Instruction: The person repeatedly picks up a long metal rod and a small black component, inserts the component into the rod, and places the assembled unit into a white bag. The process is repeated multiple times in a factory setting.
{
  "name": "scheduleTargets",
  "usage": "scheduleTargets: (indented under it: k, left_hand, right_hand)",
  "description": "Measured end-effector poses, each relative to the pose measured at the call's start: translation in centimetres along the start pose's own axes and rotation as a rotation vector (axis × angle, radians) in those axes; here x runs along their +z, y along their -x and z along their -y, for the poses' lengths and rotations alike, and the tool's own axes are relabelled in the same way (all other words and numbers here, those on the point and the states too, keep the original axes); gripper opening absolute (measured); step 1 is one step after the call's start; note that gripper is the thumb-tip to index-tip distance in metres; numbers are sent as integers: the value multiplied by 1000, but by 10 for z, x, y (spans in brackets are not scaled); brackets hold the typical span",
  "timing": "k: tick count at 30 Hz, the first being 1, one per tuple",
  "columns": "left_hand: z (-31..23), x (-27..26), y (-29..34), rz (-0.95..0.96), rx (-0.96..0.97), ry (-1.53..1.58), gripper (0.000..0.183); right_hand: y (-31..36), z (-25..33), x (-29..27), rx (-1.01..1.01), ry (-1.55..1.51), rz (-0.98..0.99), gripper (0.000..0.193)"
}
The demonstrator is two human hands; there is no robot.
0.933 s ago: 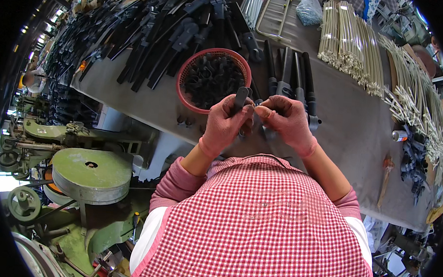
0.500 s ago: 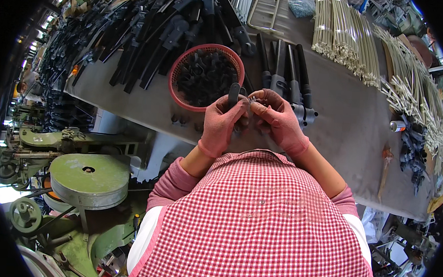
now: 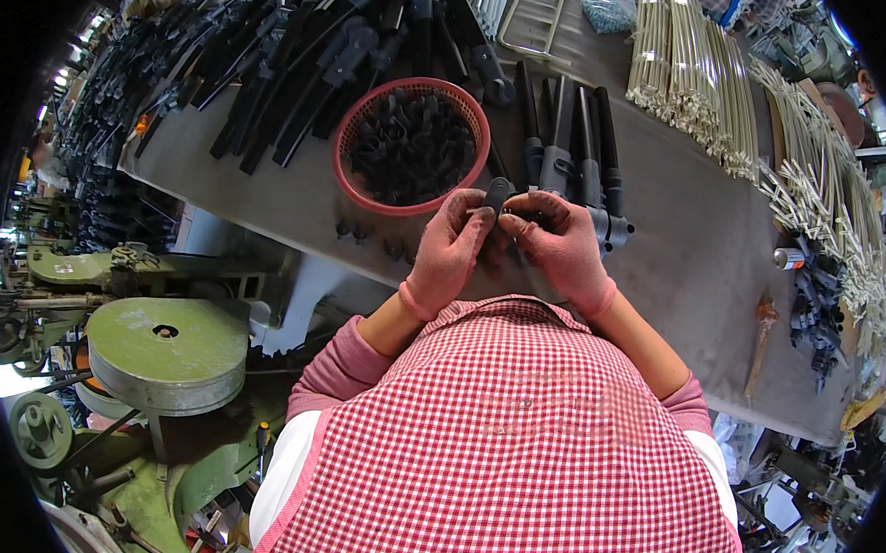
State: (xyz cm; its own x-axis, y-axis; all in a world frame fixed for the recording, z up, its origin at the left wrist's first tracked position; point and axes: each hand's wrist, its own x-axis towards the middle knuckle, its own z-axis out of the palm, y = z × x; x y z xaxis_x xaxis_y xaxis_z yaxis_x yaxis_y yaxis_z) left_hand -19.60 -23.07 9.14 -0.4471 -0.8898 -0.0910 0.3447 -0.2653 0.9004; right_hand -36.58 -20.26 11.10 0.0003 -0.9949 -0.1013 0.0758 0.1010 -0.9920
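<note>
My left hand (image 3: 446,255), in a dirty pink glove, pinches a small black part (image 3: 499,190) with a rounded end. My gloved right hand (image 3: 569,251) meets it at the other side, thumb and fingertips pressed together. Whatever lies between the right fingertips is too small and dark to name. Both hands are just above the near part of the grey table (image 3: 652,307). Beyond the left hand stands a red plastic basket (image 3: 342,165), heaped with black curved parts (image 3: 410,140). Several small dark pieces (image 3: 352,233) lie between that basket and the table's near edge.
Black tubes with grey joints (image 3: 563,133) lie beyond my right hand. Long black assemblies (image 3: 323,80) pile up at the far left. Bundled pale rods (image 3: 679,79) and a can (image 3: 789,259) are to the right. A green machine (image 3: 167,337) stands at the lower left.
The black part, upright above the left hand before, is now lower and between both hands' fingertips. The small metallic bit seen at the right fingertips no longer shows. The view has shifted slightly.
</note>
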Motion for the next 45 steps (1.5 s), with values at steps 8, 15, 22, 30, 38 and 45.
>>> scheduleTargets:
  k: [8, 15, 22, 30, 38, 45]
  left_hand:
    - [29, -22, 22, -37, -161, 179, 16]
    - [78, -62, 22, -16, -169, -249, 26]
    - [78, -153, -87, -225, -7, -1055, 25]
    - [98, -151, -186, -163, -252, -1563, 35]
    - [114, -163, -181, -174, -240, -1125, 34]
    - [55, -143, -143, -233, -362, 113, 19]
  right_hand:
    - [9, -24, 14, 73, 68, 81, 24]
    - [-11, -64, 16, 28, 703, 269, 28]
    - [-19, -153, -4, 256, 1365, 586, 19]
    - [3, -174, -4, 440, 884, 222, 23]
    - [-10, -107, -5, 628, -77, -108, 18]
    - [-50, -45, -1, 279, 83, -169, 17]
